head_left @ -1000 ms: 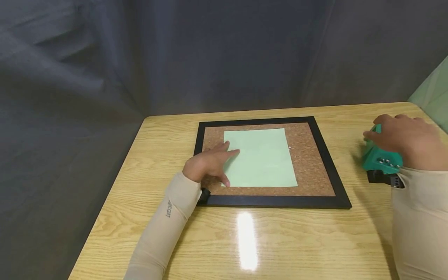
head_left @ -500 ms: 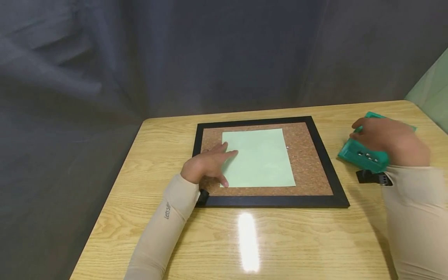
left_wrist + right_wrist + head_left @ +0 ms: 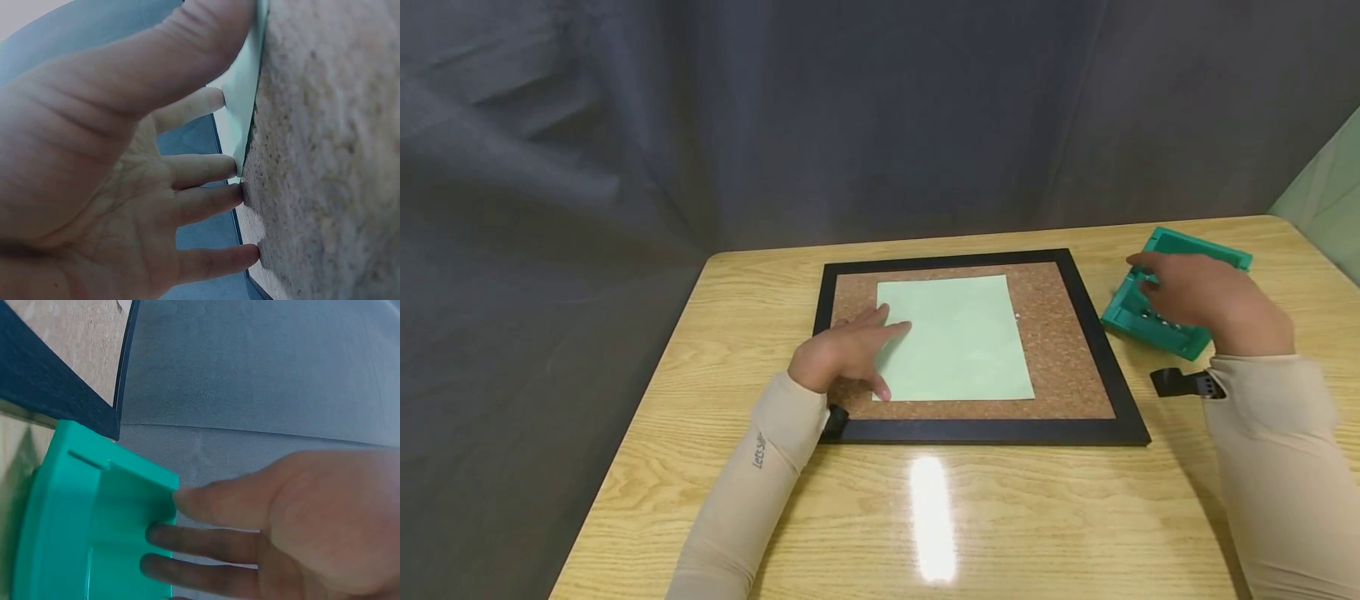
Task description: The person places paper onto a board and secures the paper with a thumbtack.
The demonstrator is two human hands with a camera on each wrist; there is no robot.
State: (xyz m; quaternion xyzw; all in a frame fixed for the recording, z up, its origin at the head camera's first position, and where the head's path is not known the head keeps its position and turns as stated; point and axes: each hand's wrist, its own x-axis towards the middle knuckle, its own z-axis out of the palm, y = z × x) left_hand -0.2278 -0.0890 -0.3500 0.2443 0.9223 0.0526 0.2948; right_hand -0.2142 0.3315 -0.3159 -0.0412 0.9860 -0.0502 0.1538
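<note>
While my left hand [image 3: 846, 354] lies splayed on paper [image 3: 958, 337], green tray [image 3: 1150, 338] slants lengthwise away-rightward, corkboard [image 3: 1063, 346] kinda crowding it, right hand [image 3: 1213, 298] over it, fingers straightish, can't tell if gripping.

plastic bin [image 3: 1150, 335], matt paper [image 3: 958, 337], rough corkboard [image 3: 1063, 342], glossy wooden table [image 3: 1037, 517]

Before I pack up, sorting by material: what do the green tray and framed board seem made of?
Green tray: probably smooth plastic, from its even colour and sheen. Framed board: likely cork, matte and speckled brown; its black frame, faintly grained, could be wood or plastic.
</note>
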